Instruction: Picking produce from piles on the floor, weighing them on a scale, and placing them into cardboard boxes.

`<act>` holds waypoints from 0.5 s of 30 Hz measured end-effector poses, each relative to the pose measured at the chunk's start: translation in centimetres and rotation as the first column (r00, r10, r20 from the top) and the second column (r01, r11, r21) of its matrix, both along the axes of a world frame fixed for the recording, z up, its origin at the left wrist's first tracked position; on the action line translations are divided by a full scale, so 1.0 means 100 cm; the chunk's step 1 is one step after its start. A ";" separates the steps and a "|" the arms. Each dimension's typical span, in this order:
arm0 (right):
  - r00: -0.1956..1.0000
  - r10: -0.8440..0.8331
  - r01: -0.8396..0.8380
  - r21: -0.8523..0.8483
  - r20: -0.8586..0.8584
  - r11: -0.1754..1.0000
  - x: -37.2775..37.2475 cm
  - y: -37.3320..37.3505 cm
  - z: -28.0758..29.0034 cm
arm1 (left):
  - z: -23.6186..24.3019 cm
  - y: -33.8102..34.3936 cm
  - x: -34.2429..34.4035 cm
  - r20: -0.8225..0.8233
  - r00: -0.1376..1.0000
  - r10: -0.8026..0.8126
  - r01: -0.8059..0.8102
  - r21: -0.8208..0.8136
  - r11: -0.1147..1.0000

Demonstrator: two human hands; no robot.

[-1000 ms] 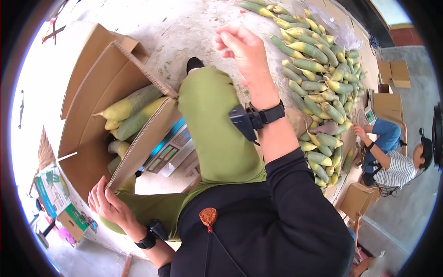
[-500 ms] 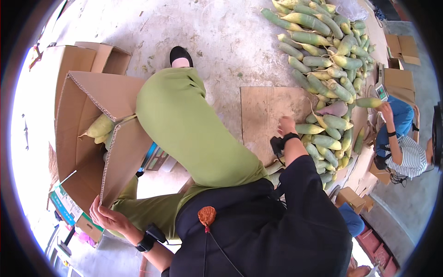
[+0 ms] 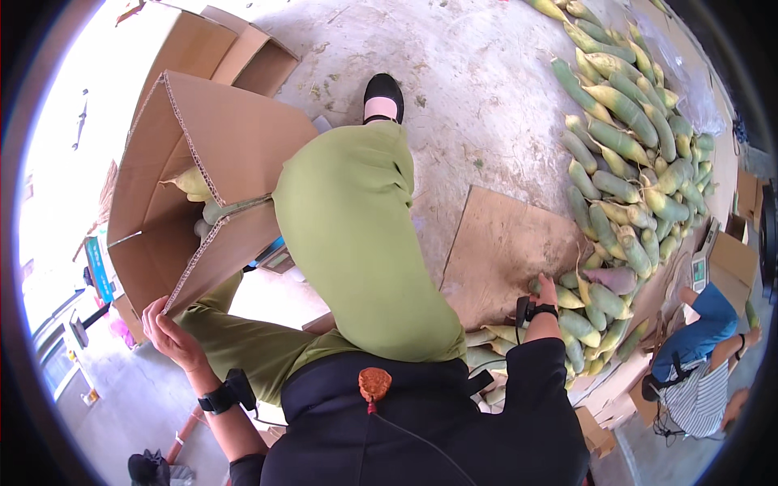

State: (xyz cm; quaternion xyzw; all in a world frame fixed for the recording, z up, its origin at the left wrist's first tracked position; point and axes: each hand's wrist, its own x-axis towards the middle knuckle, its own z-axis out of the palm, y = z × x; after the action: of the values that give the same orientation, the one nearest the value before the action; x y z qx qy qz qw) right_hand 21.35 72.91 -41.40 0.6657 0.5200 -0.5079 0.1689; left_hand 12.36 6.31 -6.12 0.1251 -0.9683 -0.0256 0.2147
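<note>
On my left, my left hand (image 3: 172, 336) pinches the lower corner of the flap of an open cardboard box (image 3: 235, 138). Inside that box lie several pale green radishes (image 3: 191, 183), partly hidden by the flaps. To my right, my right hand (image 3: 547, 296) is closed over one end of a green radish (image 3: 570, 299) at the near left side of a heap. A flat cardboard sheet (image 3: 502, 251) lies on the floor beside this hand. The heap of green radishes (image 3: 620, 186) stretches away along the right, with one purplish radish (image 3: 613, 280) among them.
My green-trousered leg (image 3: 356, 243) lies between box and heap. More cardboard boxes (image 3: 271, 65) stand behind the first. Clear plastic film (image 3: 697, 97) lies by the heap's far end. At far right, a person in a striped shirt (image 3: 697, 389) sits near a scale (image 3: 699, 267).
My right hand has moved from above the cardboard sheet onto a radish at the heap. The left hand stays on the flap. The view has turned, and the other person's arm has moved outward.
</note>
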 end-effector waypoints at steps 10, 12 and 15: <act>0.948 -0.262 0.282 0.098 -0.180 0.954 -0.030 -0.053 0.003 | 0.009 0.008 -0.004 0.016 1.000 -0.009 0.010 -0.062 0.998; 0.902 -0.309 0.343 0.068 -0.302 0.937 -0.044 -0.074 0.014 | 0.009 0.012 -0.005 -0.003 1.000 -0.001 0.001 -0.065 0.998; 0.896 -0.323 0.318 -0.066 -0.306 0.946 -0.062 -0.085 0.024 | 0.008 0.012 -0.006 -0.039 0.999 -0.013 0.011 -0.056 0.998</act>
State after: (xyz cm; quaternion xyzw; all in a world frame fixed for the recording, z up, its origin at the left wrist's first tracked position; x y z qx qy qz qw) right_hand 15.10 64.42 -39.02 0.6521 0.4196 -0.6314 0.0033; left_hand 11.80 7.55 -5.34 0.1125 -0.9650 -0.0023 0.2370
